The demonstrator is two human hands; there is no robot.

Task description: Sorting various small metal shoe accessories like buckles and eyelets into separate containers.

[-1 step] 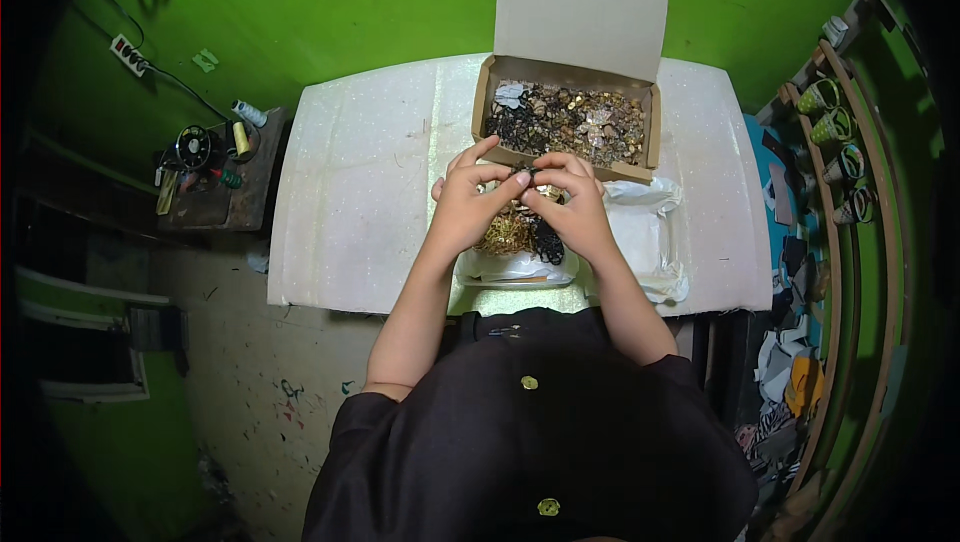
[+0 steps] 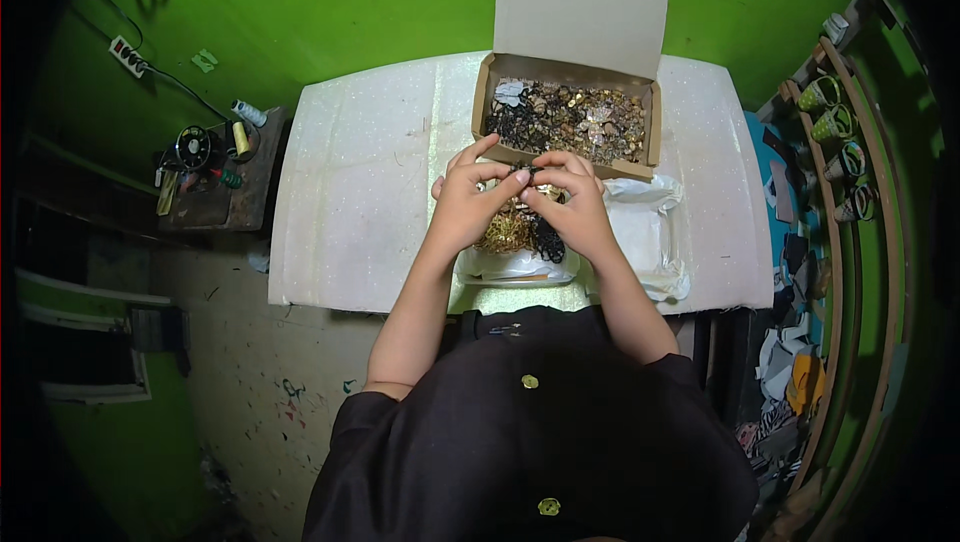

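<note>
From my remote view, I read the left hand [image 2: 470, 200] and right hand [image 2: 572, 200] as pinching a small dark piece [image 2: 531, 171] between their fingertips, near the front wall of the box [image 2: 580, 17]. I judge work on this piece under way, its release not yet done. Gold pieces [image 2: 506, 232] and black pieces [image 2: 549, 242] lie before the box; many mixed trinkets [image 2: 600, 122] inside it are apparently left.

Light falls brightest on the pale surface [image 2: 360, 182] before me, while my dark shirt [image 2: 430, 442] swallows detail; the fisheye bows straight edges, and the corners fade to black.
</note>
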